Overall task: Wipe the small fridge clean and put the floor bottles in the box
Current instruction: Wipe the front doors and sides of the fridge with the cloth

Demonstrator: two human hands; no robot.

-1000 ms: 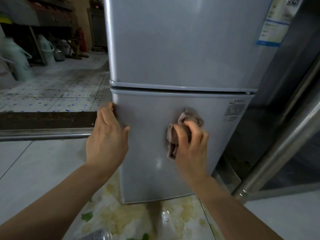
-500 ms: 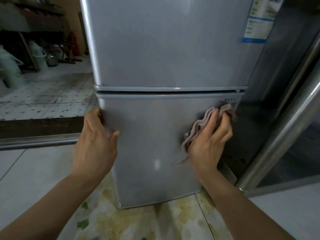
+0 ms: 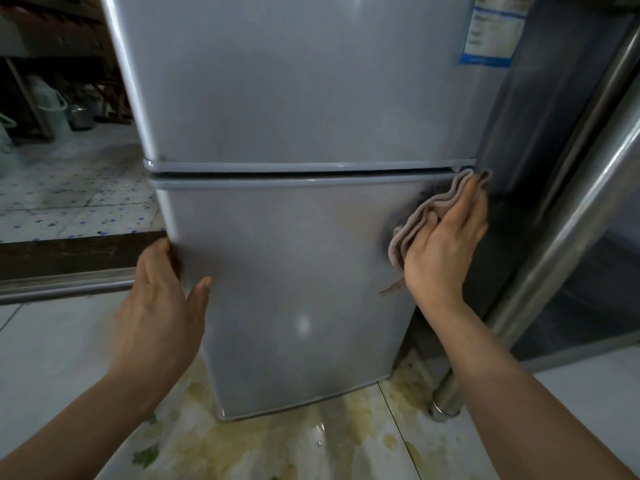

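Observation:
The small silver two-door fridge (image 3: 294, 271) fills the middle of the head view. My right hand (image 3: 445, 244) presses a folded pinkish-brown cloth (image 3: 429, 213) against the top right corner of the lower door, just under the gap between the doors. My left hand (image 3: 162, 306) lies on the lower door's left edge, fingers wrapped round the side, thumb on the front. No bottles and no box show in this view.
A steel cabinet with a round leg (image 3: 446, 393) stands close on the fridge's right. A patterned sheet with yellowish stains (image 3: 277, 448) lies under the fridge. A dark threshold with a metal rail (image 3: 62, 282) runs on the left; buckets (image 3: 52, 109) stand far behind it.
My right hand has swept the cloth from the middle of the lower door up to its top right corner. My left hand has stayed on the left edge.

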